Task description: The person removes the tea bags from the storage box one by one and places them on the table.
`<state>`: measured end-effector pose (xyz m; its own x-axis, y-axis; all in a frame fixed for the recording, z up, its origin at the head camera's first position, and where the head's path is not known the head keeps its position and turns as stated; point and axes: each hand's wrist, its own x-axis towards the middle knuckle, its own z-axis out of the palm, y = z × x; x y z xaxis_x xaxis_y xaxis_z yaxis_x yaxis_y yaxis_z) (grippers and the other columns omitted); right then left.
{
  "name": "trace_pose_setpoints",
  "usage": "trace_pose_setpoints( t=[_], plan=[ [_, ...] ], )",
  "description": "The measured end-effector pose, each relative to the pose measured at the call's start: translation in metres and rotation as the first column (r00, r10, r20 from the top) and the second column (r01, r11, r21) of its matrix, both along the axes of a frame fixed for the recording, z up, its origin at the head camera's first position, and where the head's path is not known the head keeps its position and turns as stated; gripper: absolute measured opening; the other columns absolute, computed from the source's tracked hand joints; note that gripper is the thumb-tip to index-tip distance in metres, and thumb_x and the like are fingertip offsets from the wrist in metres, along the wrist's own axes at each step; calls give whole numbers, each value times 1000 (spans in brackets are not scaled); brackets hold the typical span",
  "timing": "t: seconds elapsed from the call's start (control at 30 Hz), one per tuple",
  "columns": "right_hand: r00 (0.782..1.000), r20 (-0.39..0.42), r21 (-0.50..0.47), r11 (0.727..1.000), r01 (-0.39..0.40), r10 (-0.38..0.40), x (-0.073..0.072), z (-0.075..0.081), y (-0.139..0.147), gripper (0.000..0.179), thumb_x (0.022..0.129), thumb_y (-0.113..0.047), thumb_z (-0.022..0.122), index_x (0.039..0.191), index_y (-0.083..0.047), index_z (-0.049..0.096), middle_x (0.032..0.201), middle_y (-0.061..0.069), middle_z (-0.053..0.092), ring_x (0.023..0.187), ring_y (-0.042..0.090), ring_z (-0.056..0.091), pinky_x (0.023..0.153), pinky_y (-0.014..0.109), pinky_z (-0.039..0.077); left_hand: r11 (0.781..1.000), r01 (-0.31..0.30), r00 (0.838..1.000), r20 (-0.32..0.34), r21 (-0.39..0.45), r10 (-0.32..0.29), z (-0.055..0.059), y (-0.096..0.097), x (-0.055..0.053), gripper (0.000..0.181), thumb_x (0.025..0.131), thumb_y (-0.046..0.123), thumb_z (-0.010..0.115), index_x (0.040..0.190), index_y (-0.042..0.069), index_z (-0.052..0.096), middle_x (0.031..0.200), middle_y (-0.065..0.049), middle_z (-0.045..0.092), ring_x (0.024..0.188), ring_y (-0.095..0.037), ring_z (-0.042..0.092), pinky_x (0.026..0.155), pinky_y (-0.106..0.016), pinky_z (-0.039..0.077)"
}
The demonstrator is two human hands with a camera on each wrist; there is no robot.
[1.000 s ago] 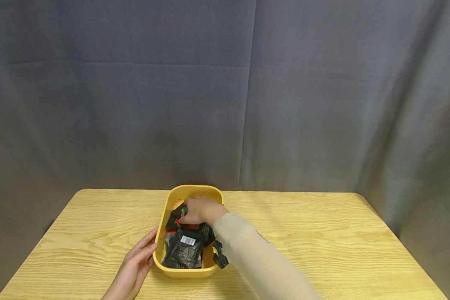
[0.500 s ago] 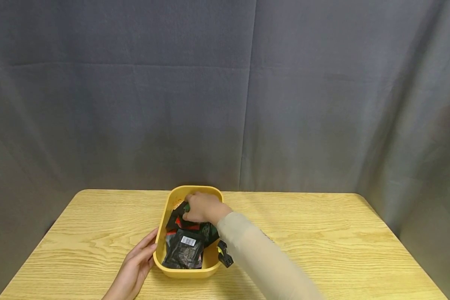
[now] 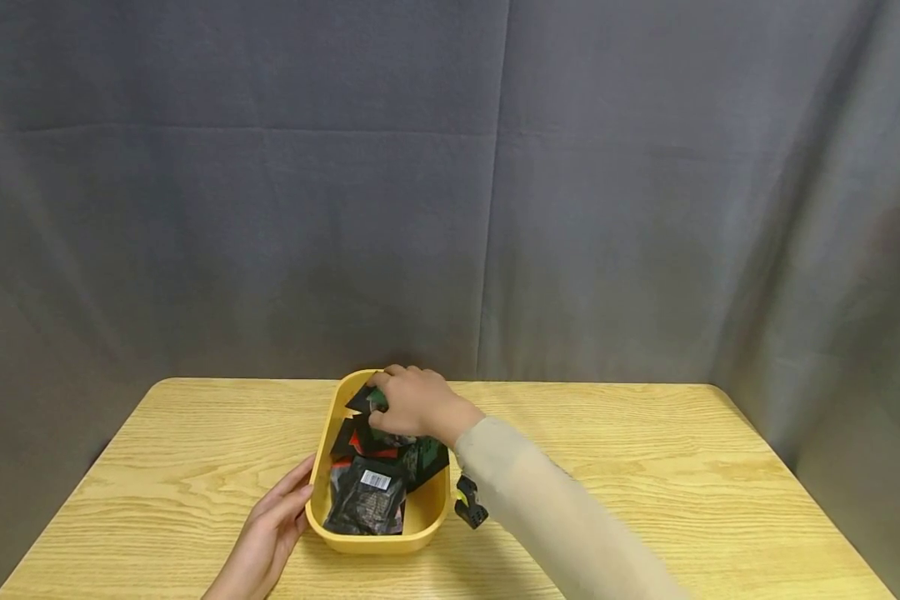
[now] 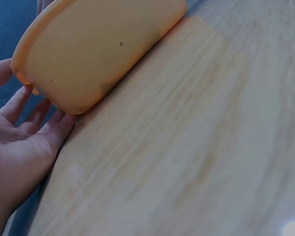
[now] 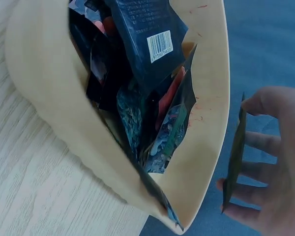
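Observation:
My right hand [image 3: 420, 404] is over the far end of a yellow plastic bin [image 3: 378, 546]. It pinches a thin, dark green packet, which the right wrist view shows edge-on as a narrow packet [image 5: 234, 157] between thumb and fingers, just outside the rim. Inside the bin lie several dark packets, among them a black one with a white barcode label [image 3: 371, 496]. At the bin's left wall rests my left hand [image 3: 273, 521]. In the left wrist view its extended fingers [image 4: 37, 115] touch the bin's outside.
The bin stands on a light wooden table [image 3: 645, 483], towards its left half. A grey curtain [image 3: 450, 183] hangs behind the table's far edge. A small black device [image 3: 470, 502] hangs under the right wrist, outside the bin's right wall.
My right hand has risen from among the packets and shifted slightly right and towards the far rim, with the green packet in it. The left hand stays in place.

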<state>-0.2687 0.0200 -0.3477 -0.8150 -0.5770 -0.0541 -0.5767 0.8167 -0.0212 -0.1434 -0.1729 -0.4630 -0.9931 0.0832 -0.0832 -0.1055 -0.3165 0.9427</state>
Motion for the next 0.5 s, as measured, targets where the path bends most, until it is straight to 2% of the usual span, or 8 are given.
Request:
trace_pose_setpoints(
  t=[0.2,0.5],
  plan=[
    [1000,-15,-67,998,-4,3,1,4,14,54,96,-41,56,145,-19,51,147,3,49,128,25,51,105,42,43,999,-32,998,56,-38,34,3,2,0,60,103,21,50,156,4,27,157,-18,29,115,-3,55,93,-19,47],
    [999,-12,-208,978,32,-35,-7,4,43,58,96,-38,59,149,-16,45,150,5,46,131,30,48,106,46,42,999,-49,997,62,-22,50,2,2,-1,60,103,18,50,156,2,26,156,-17,29,114,0,55,94,-19,47]
  ],
)
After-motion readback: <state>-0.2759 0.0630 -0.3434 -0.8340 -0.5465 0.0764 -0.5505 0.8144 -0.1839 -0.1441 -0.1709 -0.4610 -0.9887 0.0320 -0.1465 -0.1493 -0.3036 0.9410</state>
